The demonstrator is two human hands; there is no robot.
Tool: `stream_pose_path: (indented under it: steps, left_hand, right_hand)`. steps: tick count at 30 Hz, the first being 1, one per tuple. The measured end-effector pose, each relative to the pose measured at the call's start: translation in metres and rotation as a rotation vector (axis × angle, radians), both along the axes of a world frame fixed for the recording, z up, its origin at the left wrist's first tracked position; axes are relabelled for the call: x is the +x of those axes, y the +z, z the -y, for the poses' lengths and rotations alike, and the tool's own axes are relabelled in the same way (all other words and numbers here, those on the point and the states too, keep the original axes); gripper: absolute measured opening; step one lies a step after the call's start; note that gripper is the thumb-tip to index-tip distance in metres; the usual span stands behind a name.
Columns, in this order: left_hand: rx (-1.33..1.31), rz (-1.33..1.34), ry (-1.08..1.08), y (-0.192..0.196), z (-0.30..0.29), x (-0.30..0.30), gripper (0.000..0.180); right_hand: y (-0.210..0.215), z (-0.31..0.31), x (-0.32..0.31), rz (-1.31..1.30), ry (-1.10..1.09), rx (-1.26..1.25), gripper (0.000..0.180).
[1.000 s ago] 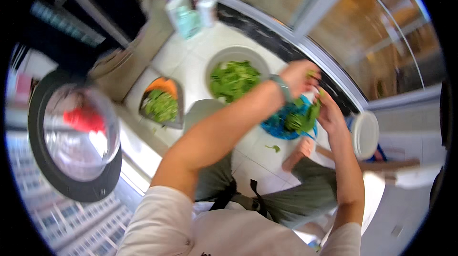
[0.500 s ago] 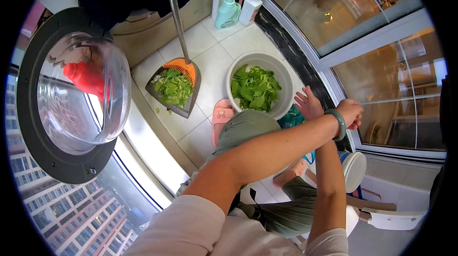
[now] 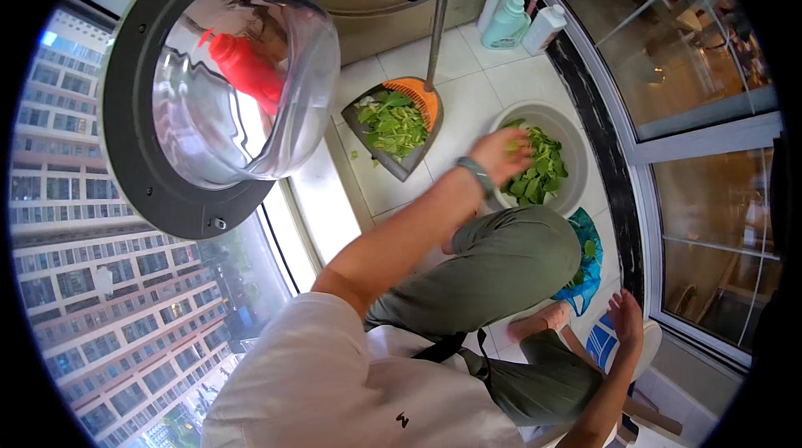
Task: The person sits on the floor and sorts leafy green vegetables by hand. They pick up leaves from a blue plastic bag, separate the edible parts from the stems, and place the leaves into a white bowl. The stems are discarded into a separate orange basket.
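My left hand point(image 3: 501, 156), with a green bangle at its wrist, reaches over the left rim of a grey basin point(image 3: 582, 185). Its fingers are smeared by motion, so I cannot tell if they hold anything. Green leaves point(image 3: 547, 166) are heaped in that basin, just beneath the fingertips. Lower down on the right, my right hand point(image 3: 625, 318) is held up open, its fingers apart and nothing in them. Between that hand and the basin lies a blue plastic bag point(image 3: 590, 260) with some green leaves in it, partly behind my knee.
A long-handled dustpan point(image 3: 407, 166) with leaf scraps point(image 3: 393, 124) sits left of the basin. An open round washer door point(image 3: 150, 189) juts in at upper left, a red bottle point(image 3: 246, 68) showing through it. Detergent bottles point(image 3: 505, 24) stand beyond; a glazed door point(image 3: 706, 131) borders the right.
My left hand has swung left from beyond the basin to above its leaves. My right hand has moved down, away from the basin. The view has shifted, uncovering more of the blue bag.
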State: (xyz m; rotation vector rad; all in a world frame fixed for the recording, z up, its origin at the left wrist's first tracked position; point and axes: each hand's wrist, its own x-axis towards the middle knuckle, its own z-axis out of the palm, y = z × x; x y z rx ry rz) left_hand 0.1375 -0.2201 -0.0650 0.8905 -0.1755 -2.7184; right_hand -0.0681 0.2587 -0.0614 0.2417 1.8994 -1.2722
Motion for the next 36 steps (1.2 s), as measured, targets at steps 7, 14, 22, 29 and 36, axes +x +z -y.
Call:
stream_pose_path:
  steps: [7, 14, 22, 29, 36]
  left_hand:
    - [0.198, 0.539, 0.283, -0.18, 0.097, 0.113, 0.037]
    - [-0.04, 0.312, -0.04, -0.109, 0.102, 0.09, 0.068]
    - [-1.26, -0.07, -0.643, 0.043, -0.022, -0.053, 0.033]
    - [-1.783, -0.532, -0.684, 0.164, -0.147, -0.118, 0.033]
    - [-2.005, -0.403, -0.965, 0.099, -0.193, -0.137, 0.03]
  right_hand:
    - [-0.002, 0.006, 0.002, -0.053, 0.119, 0.176, 0.049]
    - [0.01, 0.025, 0.018, -0.119, 0.216, 0.312, 0.04]
    - [-0.023, 0.016, 0.01, -0.32, 0.611, 0.432, 0.038]
    - [-0.072, 0.051, 0.0, -0.669, 0.715, 0.521, 0.032]
    - [-0.196, 0.014, 0.024, -0.379, 0.245, 0.383, 0.023]
